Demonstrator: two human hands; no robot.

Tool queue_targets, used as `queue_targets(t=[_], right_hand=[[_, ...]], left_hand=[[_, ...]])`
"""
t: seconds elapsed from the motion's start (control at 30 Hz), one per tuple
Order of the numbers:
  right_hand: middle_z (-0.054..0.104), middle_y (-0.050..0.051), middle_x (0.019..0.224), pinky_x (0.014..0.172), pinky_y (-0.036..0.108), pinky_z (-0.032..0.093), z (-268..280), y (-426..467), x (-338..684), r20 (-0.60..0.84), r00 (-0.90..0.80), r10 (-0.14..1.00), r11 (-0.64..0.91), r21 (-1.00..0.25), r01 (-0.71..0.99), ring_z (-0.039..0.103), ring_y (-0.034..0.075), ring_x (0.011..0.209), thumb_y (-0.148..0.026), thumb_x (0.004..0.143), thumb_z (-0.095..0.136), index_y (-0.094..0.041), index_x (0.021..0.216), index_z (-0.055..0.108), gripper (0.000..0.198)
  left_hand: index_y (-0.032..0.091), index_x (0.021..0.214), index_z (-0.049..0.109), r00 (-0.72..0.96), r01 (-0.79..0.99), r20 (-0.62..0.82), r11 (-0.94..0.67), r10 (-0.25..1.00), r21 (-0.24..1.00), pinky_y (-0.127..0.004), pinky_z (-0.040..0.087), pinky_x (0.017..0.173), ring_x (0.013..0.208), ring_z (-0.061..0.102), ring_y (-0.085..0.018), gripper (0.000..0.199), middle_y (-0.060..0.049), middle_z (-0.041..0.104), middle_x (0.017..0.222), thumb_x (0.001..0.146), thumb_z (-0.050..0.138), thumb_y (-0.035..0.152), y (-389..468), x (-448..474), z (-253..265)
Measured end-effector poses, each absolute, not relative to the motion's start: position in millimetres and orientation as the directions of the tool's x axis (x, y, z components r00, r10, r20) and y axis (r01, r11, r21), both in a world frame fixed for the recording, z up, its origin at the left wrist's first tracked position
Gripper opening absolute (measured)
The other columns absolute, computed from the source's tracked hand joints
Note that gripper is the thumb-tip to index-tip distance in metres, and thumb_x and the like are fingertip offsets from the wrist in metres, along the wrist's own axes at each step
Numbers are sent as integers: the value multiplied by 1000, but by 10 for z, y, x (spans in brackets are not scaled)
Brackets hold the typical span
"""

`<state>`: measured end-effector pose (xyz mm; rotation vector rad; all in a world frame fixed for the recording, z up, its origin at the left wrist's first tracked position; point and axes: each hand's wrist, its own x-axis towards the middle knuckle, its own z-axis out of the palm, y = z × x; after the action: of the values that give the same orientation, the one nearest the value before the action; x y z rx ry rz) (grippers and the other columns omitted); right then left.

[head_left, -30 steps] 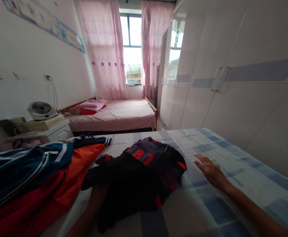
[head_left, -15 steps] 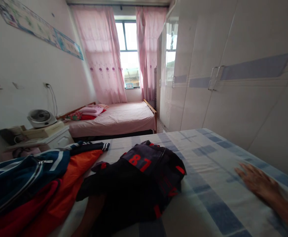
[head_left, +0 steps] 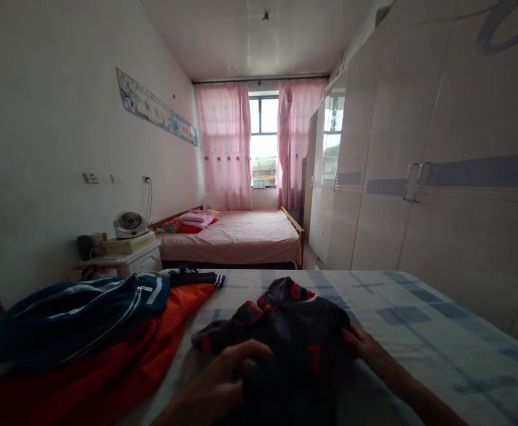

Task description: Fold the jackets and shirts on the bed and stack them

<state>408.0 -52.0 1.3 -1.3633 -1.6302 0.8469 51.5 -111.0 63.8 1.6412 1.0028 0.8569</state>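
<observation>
right hand (head_left: 363, 343) moved to the black garment (head_left: 292, 334).

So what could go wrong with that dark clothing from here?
The black-and-red garment is bunched between the left hand and the right hand, so its folds might crease or tangle. The right hand is at the garment's right edge; a loose grip there could let fabric slip. The orange garment lies close to the left arm, which might brush it out of place.
</observation>
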Motion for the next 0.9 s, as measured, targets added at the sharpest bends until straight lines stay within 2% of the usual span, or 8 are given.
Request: queue_targets(t=[0.07,0.13,0.23,0.33,0.5,0.63,0.73,0.9], right_hand=[[69,7,105,90,44,48,130,-575,3877,137,-78,987,154,-945,290,60,31,106,-56,74,53,-19,104,67,50],[71,5,91,81,43,51,282,-687,3684,120,-50,992,127,-973,192,63,30,94,-51,72,57,-18,98,69,44],[70,3,85,79,38,50,557,-921,3377,121,-112,986,127,-991,47,64,26,85,-38,67,62,-20,94,70,33],[69,3,92,82,36,49,724,-1113,3148,86,-330,940,60,-994,-88,63,23,88,-36,70,57,-22,102,67,37],[68,6,93,83,42,49,416,-1081,3205,168,-233,958,221,-950,219,61,28,93,-53,77,46,-24,96,68,40],[65,11,103,97,49,39,-36,-955,3382,358,49,932,275,-790,548,52,37,109,-50,69,53,-26,90,68,35],[61,12,113,102,52,32,-175,-912,3390,364,91,927,231,-744,628,45,39,117,-45,65,55,-28,96,66,37],[64,13,104,104,52,26,-161,-813,3293,307,-18,951,279,-836,473,43,39,116,-53,61,57,-29,89,65,38]], left_hand=[[19,101,66,556,234,-30,-121,831,965,-26,48,55,63,62,-16,35,-2,68,74,84,54,46,-1151,565,643],[20,104,66,513,251,-47,-98,857,963,-23,45,52,68,62,-17,41,-3,69,80,84,49,51,-1136,620,577],[18,109,63,259,65,-18,1,966,998,-25,48,62,88,61,-19,46,-7,65,103,78,57,52,-1028,709,381],[16,108,61,259,-178,-87,137,962,975,-29,49,76,92,61,-19,45,-9,63,104,75,61,47,-881,816,167],[15,76,63,313,-236,-121,200,942,951,-24,47,66,65,60,-12,24,-3,63,74,62,74,31,-726,1000,-77],[13,84,66,325,-193,-106,176,940,965,-26,45,55,51,54,-11,36,-3,63,67,62,76,40,-723,1178,-127],[11,84,68,312,-178,-25,84,950,980,-32,48,66,63,60,-18,42,-6,66,72,59,77,43,-721,1349,-91],[11,94,67,282,-191,108,-54,953,980,-35,42,89,97,59,-27,51,-10,69,96,51,83,35,-719,1521,27]])
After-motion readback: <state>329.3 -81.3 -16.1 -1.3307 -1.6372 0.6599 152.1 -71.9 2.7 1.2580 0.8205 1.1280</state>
